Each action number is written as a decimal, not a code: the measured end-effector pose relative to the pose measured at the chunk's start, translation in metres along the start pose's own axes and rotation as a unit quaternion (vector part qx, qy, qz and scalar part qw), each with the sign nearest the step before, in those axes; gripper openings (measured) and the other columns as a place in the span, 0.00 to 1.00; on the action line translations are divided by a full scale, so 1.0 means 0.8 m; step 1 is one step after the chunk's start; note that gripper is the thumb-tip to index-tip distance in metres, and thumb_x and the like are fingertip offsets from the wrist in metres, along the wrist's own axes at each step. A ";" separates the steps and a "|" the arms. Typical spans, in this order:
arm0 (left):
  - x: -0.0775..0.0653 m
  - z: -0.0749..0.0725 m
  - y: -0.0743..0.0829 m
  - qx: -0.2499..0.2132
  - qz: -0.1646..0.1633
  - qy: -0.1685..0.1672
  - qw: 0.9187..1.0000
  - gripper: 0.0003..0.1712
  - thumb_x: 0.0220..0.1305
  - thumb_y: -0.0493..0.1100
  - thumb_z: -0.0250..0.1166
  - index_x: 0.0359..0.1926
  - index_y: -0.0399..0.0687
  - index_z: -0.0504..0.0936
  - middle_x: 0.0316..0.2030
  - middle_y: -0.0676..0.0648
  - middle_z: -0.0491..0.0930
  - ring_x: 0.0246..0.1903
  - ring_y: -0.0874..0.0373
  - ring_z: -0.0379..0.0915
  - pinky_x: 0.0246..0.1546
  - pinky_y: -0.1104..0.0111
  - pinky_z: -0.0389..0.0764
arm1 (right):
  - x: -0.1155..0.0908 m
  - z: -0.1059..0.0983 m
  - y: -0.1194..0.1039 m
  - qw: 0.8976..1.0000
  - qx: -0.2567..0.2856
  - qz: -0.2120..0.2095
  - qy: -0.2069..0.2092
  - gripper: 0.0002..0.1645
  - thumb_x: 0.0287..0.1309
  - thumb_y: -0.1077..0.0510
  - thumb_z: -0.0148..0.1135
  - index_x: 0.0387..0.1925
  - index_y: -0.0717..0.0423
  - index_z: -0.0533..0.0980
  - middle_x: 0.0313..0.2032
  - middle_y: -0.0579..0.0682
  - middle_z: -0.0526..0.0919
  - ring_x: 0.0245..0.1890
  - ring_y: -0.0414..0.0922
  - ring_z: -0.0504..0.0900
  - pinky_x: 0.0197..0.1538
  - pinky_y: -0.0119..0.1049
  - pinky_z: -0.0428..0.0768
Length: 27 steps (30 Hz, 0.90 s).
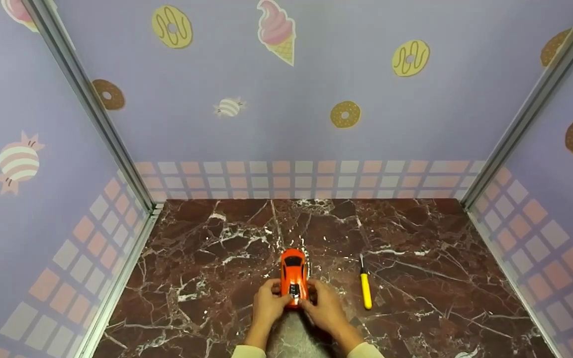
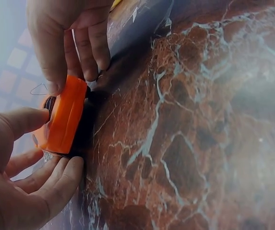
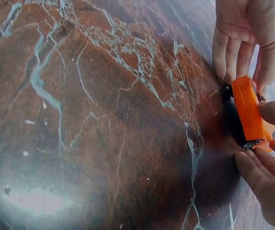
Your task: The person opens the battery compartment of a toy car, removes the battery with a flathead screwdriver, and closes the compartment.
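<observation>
Orange toy car (image 1: 294,273) — dark-windowed, roof up — gripped between left hand (image 1: 268,306) and right hand (image 1: 327,307).

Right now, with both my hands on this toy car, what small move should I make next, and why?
Perhaps free your right hand to reach for the yellow-handled tool, letting the left hand steady the orange toy car. Both hands grip the car, one at each side, while the tool lies unheld on your right.
</observation>
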<state>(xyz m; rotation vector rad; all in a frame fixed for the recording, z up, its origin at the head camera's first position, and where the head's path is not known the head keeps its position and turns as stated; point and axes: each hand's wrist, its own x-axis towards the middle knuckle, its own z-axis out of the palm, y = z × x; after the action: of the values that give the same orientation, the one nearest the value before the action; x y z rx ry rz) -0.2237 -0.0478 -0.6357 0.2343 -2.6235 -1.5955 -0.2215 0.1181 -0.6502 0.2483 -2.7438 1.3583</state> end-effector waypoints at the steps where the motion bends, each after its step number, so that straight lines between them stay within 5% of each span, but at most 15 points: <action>1: 0.000 0.000 0.001 0.002 0.001 0.001 1.000 0.28 0.43 0.36 0.75 0.50 0.39 0.80 0.38 0.41 0.85 0.33 0.54 0.82 0.35 0.62 0.81 | 0.000 0.000 0.000 1.000 0.004 0.001 -0.004 0.31 0.52 0.56 0.70 0.57 0.61 0.72 0.44 0.51 0.82 0.43 0.46 0.80 0.52 0.48 0.76; 10: 0.002 0.004 0.004 0.009 -0.011 0.005 1.000 0.28 0.42 0.35 0.75 0.49 0.40 0.81 0.36 0.43 0.85 0.32 0.56 0.81 0.34 0.62 0.79 | 0.001 0.004 -0.001 0.999 0.042 0.006 -0.013 0.31 0.52 0.60 0.69 0.58 0.63 0.71 0.41 0.53 0.83 0.39 0.45 0.82 0.45 0.41 0.81; 18: -0.001 0.005 0.002 -0.015 -0.001 0.008 1.000 0.27 0.42 0.33 0.74 0.48 0.36 0.80 0.35 0.41 0.85 0.32 0.54 0.81 0.34 0.62 0.79 | -0.004 0.008 -0.004 0.999 0.027 -0.030 0.022 0.28 0.49 0.63 0.69 0.54 0.67 0.73 0.39 0.55 0.83 0.37 0.48 0.82 0.42 0.40 0.80; 27: -0.005 0.007 0.006 0.009 -0.011 0.049 0.999 0.18 0.51 0.39 0.71 0.45 0.42 0.82 0.33 0.45 0.84 0.34 0.53 0.80 0.37 0.58 0.78 | -0.006 0.006 -0.011 0.999 0.006 -0.006 0.033 0.30 0.50 0.57 0.69 0.55 0.65 0.74 0.40 0.54 0.81 0.40 0.47 0.80 0.46 0.44 0.78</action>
<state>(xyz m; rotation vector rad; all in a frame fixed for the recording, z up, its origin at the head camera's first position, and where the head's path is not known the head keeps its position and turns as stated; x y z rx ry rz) -0.2209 -0.0401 -0.6343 0.3362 -2.5704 -1.5265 -0.2148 0.1093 -0.6469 0.2167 -2.6762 1.3540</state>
